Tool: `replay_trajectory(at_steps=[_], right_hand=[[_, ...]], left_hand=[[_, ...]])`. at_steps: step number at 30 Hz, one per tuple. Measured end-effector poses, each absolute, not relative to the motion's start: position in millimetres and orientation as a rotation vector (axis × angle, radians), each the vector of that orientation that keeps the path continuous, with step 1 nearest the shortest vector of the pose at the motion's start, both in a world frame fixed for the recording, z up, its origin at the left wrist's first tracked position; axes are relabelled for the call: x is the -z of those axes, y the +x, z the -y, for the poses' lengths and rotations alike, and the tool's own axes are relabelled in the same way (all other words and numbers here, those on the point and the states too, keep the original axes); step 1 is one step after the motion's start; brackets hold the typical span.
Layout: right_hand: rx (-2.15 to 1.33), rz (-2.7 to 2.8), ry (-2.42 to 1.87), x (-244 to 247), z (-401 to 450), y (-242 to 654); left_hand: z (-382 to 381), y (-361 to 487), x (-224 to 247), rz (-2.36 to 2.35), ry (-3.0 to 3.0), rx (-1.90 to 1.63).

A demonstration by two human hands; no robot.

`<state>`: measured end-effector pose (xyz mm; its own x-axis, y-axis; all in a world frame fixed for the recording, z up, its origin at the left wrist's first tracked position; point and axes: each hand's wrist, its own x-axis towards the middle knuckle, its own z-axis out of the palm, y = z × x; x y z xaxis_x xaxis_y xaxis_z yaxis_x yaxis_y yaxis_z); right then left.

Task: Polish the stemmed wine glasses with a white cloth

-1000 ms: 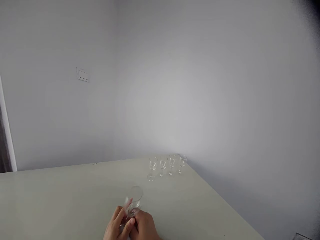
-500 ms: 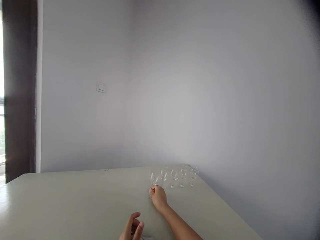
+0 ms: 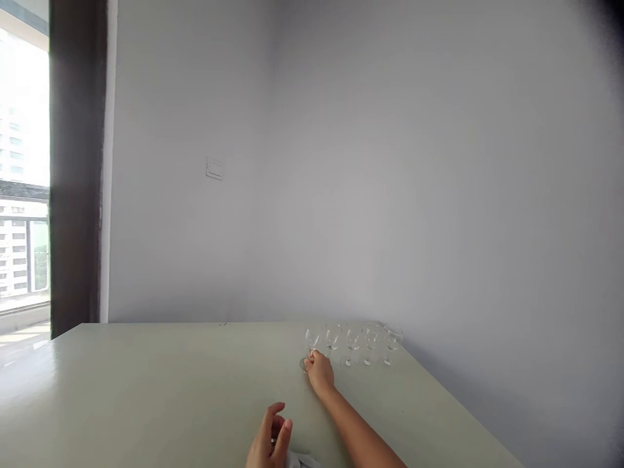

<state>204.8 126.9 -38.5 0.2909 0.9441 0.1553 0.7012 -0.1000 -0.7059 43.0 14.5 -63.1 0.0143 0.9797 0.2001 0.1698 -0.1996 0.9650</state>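
My right hand reaches across the pale table and grips the stem of a small clear stemmed glass, whose foot stands on the tabletop. This glass is the leftmost of a row of several clear stemmed glasses near the table's far right corner. My left hand is low at the frame's bottom edge, fingers curled, touching a white cloth that is mostly cut off by the frame.
Grey walls meet in a corner behind the table. A wall switch sits on the left wall. A dark curtain and a bright window are at far left. The table's right edge runs diagonally toward the lower right.
One second ago both hands held the glass close to me. My right hand has since carried it out to the left end of the row; the view has swung left.
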Motion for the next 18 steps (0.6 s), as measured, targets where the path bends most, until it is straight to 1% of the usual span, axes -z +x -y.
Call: replay_trajectory(at_steps=[4,10,14,18], right_hand=[[-0.545,1.464,-1.764,34.2,-96.4,206.3],[-0.914,1.667,-1.469,18.5,-10.1,206.9],[-0.937,1.763,-1.306,14.2,35.7,200.4],[-0.87,1.788,-1.31,24.7,51.7,181.7]], left_hand=[[-9.6,36.2,50.6,-1.242,1.458,-1.182],[-9.9,31.4,42.1,-1.237,1.391,-1.175],[-6.9,32.1,36.2,-1.225,1.379,-1.192],[0.5,24.1,19.4,-1.122,1.454,-1.138]])
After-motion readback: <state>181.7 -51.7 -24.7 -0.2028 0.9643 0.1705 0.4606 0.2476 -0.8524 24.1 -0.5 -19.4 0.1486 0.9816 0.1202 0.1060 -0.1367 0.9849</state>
